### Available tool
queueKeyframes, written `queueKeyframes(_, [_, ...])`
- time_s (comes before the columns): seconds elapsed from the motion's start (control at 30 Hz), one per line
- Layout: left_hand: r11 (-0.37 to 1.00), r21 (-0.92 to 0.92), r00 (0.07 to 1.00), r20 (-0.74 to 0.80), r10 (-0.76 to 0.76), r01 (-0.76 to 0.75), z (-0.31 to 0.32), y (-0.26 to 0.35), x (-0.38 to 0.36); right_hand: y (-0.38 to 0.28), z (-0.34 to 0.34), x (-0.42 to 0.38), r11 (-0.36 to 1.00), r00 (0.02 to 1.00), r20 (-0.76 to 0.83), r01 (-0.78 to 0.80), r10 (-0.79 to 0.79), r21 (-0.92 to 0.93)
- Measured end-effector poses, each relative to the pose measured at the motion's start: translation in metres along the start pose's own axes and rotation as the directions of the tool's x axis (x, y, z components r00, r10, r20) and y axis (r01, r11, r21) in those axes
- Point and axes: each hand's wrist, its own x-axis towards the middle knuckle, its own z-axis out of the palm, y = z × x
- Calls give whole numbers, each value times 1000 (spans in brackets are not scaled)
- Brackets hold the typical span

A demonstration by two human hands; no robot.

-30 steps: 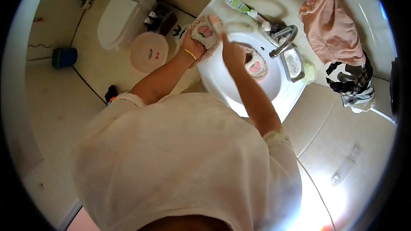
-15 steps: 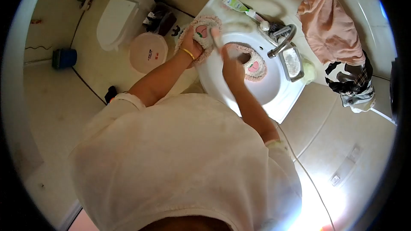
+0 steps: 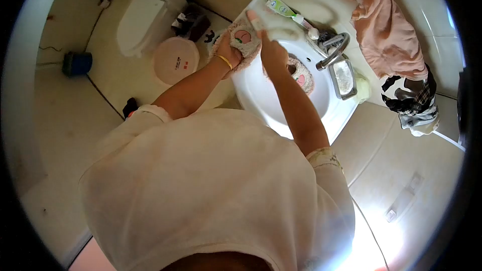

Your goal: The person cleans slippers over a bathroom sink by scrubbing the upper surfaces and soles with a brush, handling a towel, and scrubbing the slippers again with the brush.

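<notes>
A fluffy pink-and-white slipper (image 3: 246,47) with a peach patch is in my left hand (image 3: 229,54), over the left rim of the washbasin (image 3: 261,113). My left fingers are wrapped round its near side. My right hand (image 3: 274,57) is closed on a pale pink-and-white brush (image 3: 254,21), whose far end reaches past the slipper's upper right edge. The bristles do not show clearly. A matching slipper (image 3: 304,76) lies inside the basin, partly hidden behind my right hand and forearm.
A curved faucet (image 3: 335,52) and a tray of white powder (image 3: 344,78) stand at the basin's right. Toothpaste (image 3: 280,6) lies on its back ledge. A pink tub (image 3: 175,61), a bin (image 3: 196,24) and a toilet (image 3: 141,22) are at left. Pink cloth (image 3: 384,25) hangs at right.
My right hand and the brush have shifted up along the slipper's right side. The slipper in my left hand has moved slightly right; the view has shifted a little.
</notes>
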Motion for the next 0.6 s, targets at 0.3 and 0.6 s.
queueKeyframes(0.3, [991,-131,1000,-16,-27,24,-6,6,0,-27,5,-52,984,975,167,162,-147,-80])
queueKeyframes(0.6, [993,-75,991,-97,-93,85,3,14,-20,21,5,3,918,1000,15,-4,-2,396])
